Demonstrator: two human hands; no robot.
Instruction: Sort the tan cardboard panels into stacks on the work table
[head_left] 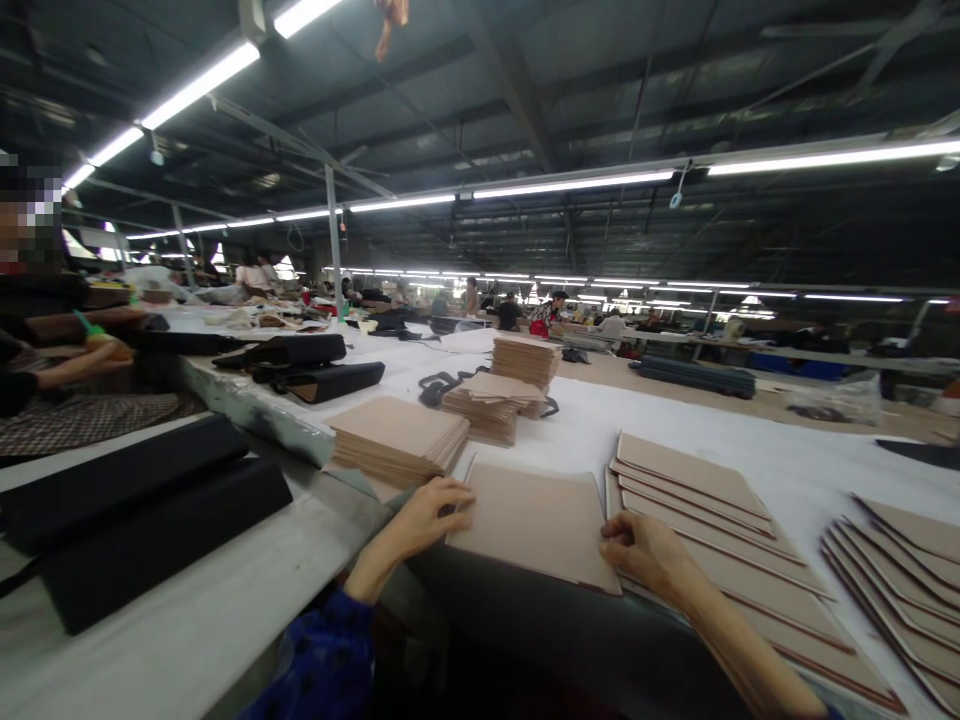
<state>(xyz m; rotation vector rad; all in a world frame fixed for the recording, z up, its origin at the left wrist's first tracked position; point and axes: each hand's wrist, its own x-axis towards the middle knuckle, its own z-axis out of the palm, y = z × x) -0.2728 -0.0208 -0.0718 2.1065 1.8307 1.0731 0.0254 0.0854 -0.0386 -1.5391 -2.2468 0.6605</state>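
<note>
A flat beige panel [532, 520] lies at the front edge of the white table between my two hands. My left hand [424, 520] grips its left edge, fingers curled over the top. On the opposite side, my right hand [645, 550] pinches the right edge between thumb and fingers. Just behind my left hand is a thick stack of beige sheets [401, 430]. To the right, several beige panels with dark reddish edges [697, 490] overlap in a slanting row, close to my right hand. What lies under the held panel is hidden.
Farther back stand more beige stacks [525, 360] beside black straps [439, 388]. Another fanned row of panels [900, 580] is at far right. Black folded pieces [165, 510] lie on the left table. A co-worker's hand [97, 362] holds a green-tipped bottle there.
</note>
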